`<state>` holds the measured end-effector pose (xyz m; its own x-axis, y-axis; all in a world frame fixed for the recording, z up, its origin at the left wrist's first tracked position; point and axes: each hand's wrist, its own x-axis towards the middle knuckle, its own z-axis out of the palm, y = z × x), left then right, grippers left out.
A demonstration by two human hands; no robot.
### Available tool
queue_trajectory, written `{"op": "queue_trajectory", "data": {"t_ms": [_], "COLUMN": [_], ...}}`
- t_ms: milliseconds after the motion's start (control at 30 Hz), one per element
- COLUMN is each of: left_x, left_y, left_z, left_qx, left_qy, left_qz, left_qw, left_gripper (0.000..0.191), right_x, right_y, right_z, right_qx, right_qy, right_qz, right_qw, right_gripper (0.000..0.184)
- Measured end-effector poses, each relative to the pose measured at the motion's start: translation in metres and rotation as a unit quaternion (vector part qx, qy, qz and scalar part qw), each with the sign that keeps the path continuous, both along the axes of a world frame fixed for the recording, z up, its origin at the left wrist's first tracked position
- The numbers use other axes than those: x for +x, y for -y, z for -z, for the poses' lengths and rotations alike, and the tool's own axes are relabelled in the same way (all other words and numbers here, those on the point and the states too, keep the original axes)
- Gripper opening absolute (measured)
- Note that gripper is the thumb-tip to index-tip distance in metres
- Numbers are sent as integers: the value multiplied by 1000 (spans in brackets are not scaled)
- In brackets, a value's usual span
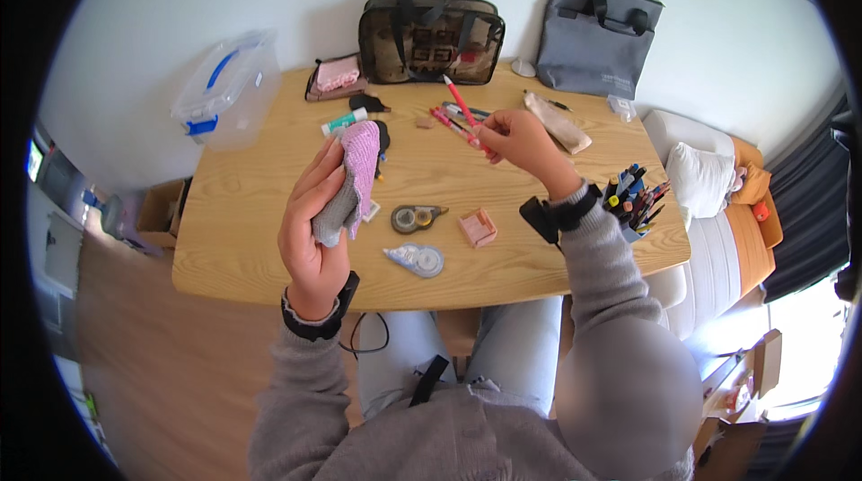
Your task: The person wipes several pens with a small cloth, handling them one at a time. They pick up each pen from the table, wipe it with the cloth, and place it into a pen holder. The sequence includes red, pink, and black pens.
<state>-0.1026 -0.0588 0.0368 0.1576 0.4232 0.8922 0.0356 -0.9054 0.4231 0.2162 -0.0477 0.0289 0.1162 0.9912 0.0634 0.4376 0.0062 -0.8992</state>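
Observation:
My left hand (313,211) grips a folded pink and grey cloth (357,178), raised over the left part of the wooden table (485,272). In my right hand (512,137) is a red pen (460,101), its pale tip pointing up and away from me. Below that pen lie several more pens (448,122). Close to my left hand are a green and white glue stick (344,122) and a small white block (371,211), partly hidden by the cloth. Two correction tape dispensers, a dark one (414,218) and a pale blue one (419,259), lie nearer me beside a small pink box (477,228).
A see-through dark bag (431,43) and a grey document bag (596,36) stand against the wall. A lidded plastic bin (229,90) is at the left edge. A full pen holder (633,205) stands right, near my forearm. A beige pouch (556,122) lies behind my right hand.

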Motion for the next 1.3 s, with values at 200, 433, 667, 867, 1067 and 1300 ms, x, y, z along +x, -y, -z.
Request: {"op": "queue_trajectory", "data": {"t_ms": [200,433,667,867,1067,1300], "left_x": [37,68,78,82,80,79], "left_y": [-21,-46,-69,-68,-61,-66], "left_z": [-28,-48,-39,-13,-6,4], "left_qx": [48,64,95,73,101,125], "left_qy": [-38,-46,-3,52,-18,-5], "left_qz": [36,47,28,25,-9,-17], "left_qw": [997,996,995,996,995,992], "left_gripper": [29,30,36,36,34,31], "right_x": [-11,-9,-6,-13,-22,-26], "right_y": [22,33,32,34,36,41], "right_z": [-11,-15,-7,1,3,4], "right_qx": [48,74,76,72,40,33], "right_qy": [-111,-234,-248,-249,-267,-276], "right_qz": [-20,-71,-58,-83,-90,-109], "right_qw": [993,967,964,962,959,954], "right_gripper": [24,21,20,19,20,19]}}
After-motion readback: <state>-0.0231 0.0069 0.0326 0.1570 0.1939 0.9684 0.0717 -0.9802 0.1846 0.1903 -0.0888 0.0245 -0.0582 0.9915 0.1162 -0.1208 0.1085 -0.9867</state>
